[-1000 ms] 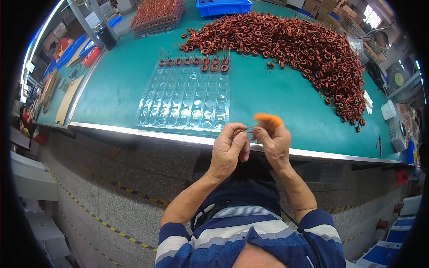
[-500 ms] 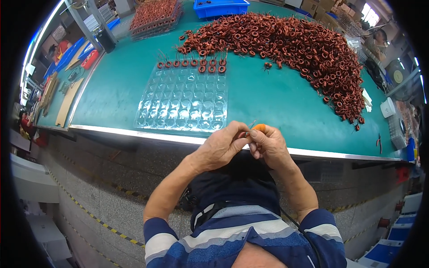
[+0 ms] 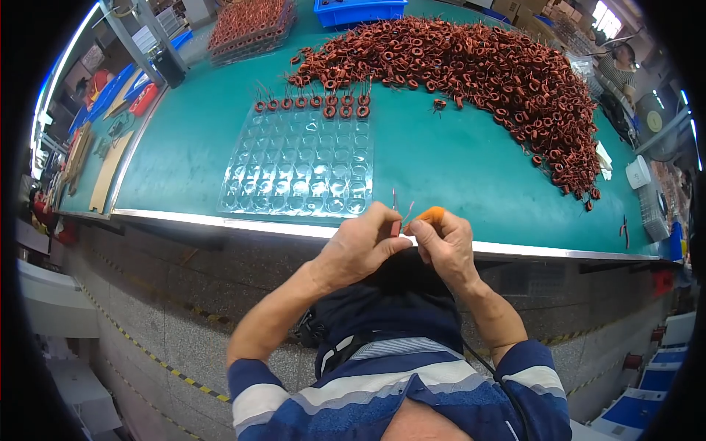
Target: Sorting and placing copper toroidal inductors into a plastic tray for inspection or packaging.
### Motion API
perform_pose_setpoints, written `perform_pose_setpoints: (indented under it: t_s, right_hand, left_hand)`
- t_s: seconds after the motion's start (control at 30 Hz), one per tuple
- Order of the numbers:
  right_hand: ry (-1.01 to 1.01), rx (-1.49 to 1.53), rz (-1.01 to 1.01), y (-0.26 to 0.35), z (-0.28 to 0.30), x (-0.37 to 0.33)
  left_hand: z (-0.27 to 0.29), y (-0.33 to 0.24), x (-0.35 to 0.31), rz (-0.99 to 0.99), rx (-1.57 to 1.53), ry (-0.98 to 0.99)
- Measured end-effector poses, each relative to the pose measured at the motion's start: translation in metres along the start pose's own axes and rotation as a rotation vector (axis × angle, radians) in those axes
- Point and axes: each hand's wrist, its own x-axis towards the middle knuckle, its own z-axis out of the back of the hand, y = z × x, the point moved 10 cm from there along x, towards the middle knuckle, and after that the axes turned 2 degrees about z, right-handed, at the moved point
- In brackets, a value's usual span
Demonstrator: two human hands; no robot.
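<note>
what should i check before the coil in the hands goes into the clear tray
1. Both hands on the part: left hand and right hand pinch a small coil at the table edge: ok.
2. Wire leads free and sticking up: ok.
3. Empty pockets in the clear tray: ok, only the far row is filled.
4. Orange tool held in the right hand: ok.
5. Lead trim and winding quality: cannot tell.

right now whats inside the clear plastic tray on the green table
The clear tray holds copper coils only along its far row, two rows at the right end. Every other pocket looks empty; nothing covers it.
</note>
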Motion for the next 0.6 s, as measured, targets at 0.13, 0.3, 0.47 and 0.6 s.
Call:
perform_pose_setpoints:
  t_s: [0.13,0.3,0.47,0.6]
  right_hand:
    - [0.022,0.131,0.017,0.007,0.000,0.008]
    - [0.085,-0.058,-0.021,0.011,-0.008,0.011]
    - [0.097,0.399,-0.053,-0.004,-0.023,0.017]
    - [0.074,0.372,-0.011,-0.010,-0.024,0.019]
  left_hand:
    - [-0.016,0.019,-0.007,-0.004,-1.007,-0.148]
    - [-0.018,0.024,-0.016,0.023,-1.211,-0.220]
    - [-0.021,0.037,-0.012,0.112,-1.081,-0.188]
    - [-0.022,0.046,-0.013,0.168,-1.092,-0.233]
